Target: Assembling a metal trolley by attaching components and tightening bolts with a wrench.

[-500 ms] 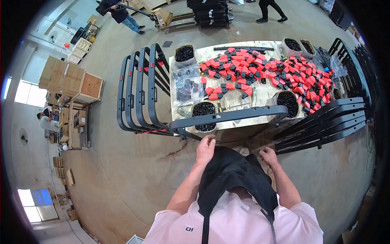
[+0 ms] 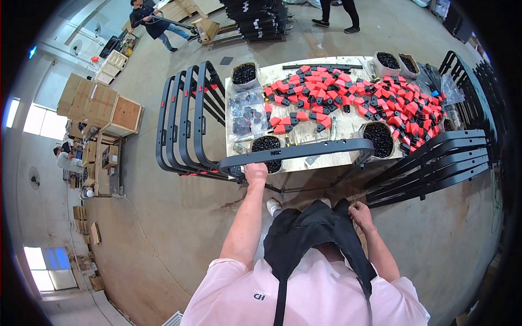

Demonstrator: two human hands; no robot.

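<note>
My left hand [image 2: 255, 174] grips the near bar of a black U-shaped metal frame [image 2: 304, 151] that lies across the front edge of the worktable [image 2: 348, 127]. My right hand [image 2: 361, 213] is pulled back to my waist and pinches the edge of the black apron [image 2: 310, 233] I wear. On the table lie several red and black plastic parts [image 2: 348, 95] and round tubs of small black pieces [image 2: 377, 138].
Black frames lean in a row left of the table [image 2: 185, 119], and more are stacked at the right [image 2: 435, 163]. Cardboard boxes [image 2: 95, 103] stand far left. People work at the back near a pallet [image 2: 157, 24]. Clear bags of parts [image 2: 244, 111] lie on the table.
My left hand has reached forward and closed on the frame's bar. My right hand has drawn back from the frame to the apron at my waist.
</note>
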